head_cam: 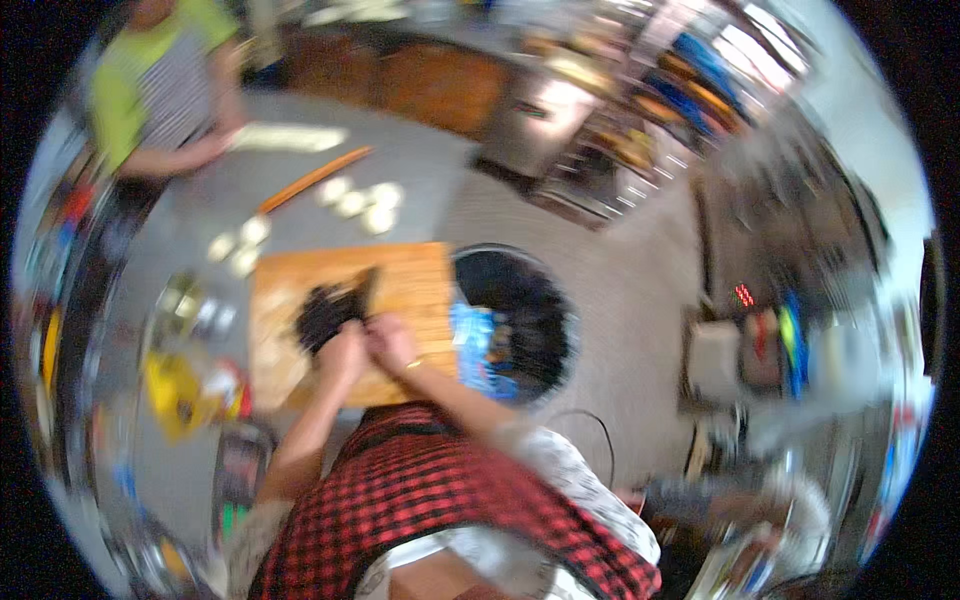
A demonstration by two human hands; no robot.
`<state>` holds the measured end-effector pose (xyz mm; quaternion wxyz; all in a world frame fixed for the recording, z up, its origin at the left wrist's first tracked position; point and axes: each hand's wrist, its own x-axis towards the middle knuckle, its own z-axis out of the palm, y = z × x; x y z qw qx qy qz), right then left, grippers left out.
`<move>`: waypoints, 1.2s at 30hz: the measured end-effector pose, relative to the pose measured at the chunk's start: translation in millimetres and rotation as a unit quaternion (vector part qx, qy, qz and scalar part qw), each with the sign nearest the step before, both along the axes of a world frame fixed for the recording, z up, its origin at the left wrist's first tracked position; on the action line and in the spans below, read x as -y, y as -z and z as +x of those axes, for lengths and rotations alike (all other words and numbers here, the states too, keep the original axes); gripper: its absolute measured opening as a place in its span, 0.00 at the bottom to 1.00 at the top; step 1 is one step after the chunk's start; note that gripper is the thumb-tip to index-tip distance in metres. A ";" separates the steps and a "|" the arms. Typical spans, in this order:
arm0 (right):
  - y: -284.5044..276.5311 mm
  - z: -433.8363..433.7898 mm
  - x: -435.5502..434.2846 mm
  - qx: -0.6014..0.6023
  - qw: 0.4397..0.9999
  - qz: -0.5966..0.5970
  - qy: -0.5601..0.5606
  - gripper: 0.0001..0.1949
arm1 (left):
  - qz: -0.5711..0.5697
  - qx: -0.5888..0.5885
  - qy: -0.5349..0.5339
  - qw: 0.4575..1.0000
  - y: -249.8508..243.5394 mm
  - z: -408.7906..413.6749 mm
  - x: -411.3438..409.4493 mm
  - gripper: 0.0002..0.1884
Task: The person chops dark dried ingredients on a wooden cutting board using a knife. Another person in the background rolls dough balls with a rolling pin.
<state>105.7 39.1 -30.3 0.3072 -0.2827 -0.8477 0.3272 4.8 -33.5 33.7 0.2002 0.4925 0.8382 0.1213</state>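
Before me a wooden cutting board [420, 300] lies on the grey worktop, with a heap of dark chopped food [322, 315] on its middle. A knife [367, 289] with a broad blade stands over the heap's right edge. My right hand [391, 343] is closed around the knife's handle, which the fingers mostly hide. Close beside it, touching or nearly so, my left hand [343, 356] rests at the near edge of the dark heap, its fingers bent. Blur hides whether the left fingers hold anything.
Round pale dough pieces [352, 202] and a wooden rolling pin [315, 180] lie beyond the board. A co-worker [161, 97] handles a pale strip at the far left. A yellow package [176, 394] and metal containers [195, 307] are at left. A black-lined bin [525, 322] stands right of the board.
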 end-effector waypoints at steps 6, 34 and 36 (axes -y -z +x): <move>-10.2 7.6 -15.2 -0.056 0.998 0.008 -0.030 0.08 | 0.009 -0.054 0.026 0.998 19.5 -15.2 -14.0 0.12; 5.3 -7.5 -3.1 -0.028 0.998 0.026 -0.049 0.11 | 0.056 -0.064 0.045 0.995 7.4 -7.7 3.1 0.14; 11.1 9.5 -15.7 -0.107 0.990 0.084 -0.046 0.12 | 0.034 -0.061 0.057 0.996 3.7 3.7 -17.2 0.13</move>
